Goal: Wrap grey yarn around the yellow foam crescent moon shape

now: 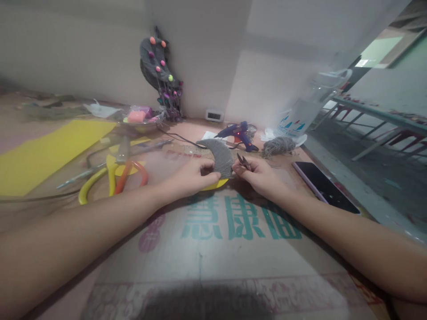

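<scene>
A crescent point(220, 155) wrapped in grey yarn stands at the middle of the work surface, its lower end showing bare yellow point(214, 184). My left hand point(196, 175) grips it from the left, thumb across the lower part and fingers behind. Held in my right hand point(255, 173) is a small dark pair of thread snips point(243, 162), blades pointing up and slightly apart. The fingertips of that hand are pinched close to the crescent's right edge; whether they also grip yarn there is too small to tell.
Behind the hands lie a blue glue gun point(237, 131) with a red light and a grey yarn ball point(278, 146). A phone point(325, 186) rests right. Leftward are orange-and-yellow-handled scissors point(125, 175) and yellow sheet point(50, 155). A decorated grey crescent point(155, 66) leans against the wall.
</scene>
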A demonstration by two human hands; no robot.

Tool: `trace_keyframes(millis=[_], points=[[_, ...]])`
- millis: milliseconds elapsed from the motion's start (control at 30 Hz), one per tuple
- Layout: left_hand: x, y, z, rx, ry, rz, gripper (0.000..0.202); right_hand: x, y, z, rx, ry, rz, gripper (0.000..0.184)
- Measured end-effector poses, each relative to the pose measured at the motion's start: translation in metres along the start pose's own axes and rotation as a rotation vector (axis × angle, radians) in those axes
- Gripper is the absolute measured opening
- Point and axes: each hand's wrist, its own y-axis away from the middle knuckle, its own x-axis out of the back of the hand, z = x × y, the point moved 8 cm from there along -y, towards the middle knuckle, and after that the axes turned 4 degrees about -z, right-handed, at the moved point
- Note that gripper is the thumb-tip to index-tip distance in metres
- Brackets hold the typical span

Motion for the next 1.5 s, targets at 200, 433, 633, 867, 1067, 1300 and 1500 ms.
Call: trace_keyframes(millis=[200,433,633,867,1067,1300,1500], points=[[0.004,0.0,0.004,0.012,-0.02,0.026,0.022,0.0,0.0,0.003,-0.007,-0.027,-0.008,0.028],[0.004,-0.001,0.004,0.013,0.005,0.019,0.024,-0.004,0.001,0.006,-0.047,-0.124,-0.053,0.028],[0.005,-0.001,0.0,0.057,-0.05,0.02,0.03,-0.006,0.001,0.01,-0.046,-0.226,-0.083,0.031],[0.005,0.0,0.002,0.054,-0.036,0.03,0.03,-0.008,0.001,0.016,-0.072,-0.31,-0.105,0.033],[0.007,-0.001,-0.001,0.076,-0.017,0.052,0.031,-0.002,0.0,0.021,-0.054,-0.304,-0.041,0.039],[0.007,-0.002,-0.002,0.06,-0.067,0.056,0.031,0.003,-0.003,0.016,-0.005,-0.168,0.019,0.032],[0.009,-0.002,-0.007,0.076,0.02,0.077,0.029,0.012,0.004,-0.002,0.173,0.108,0.07,0.033]])
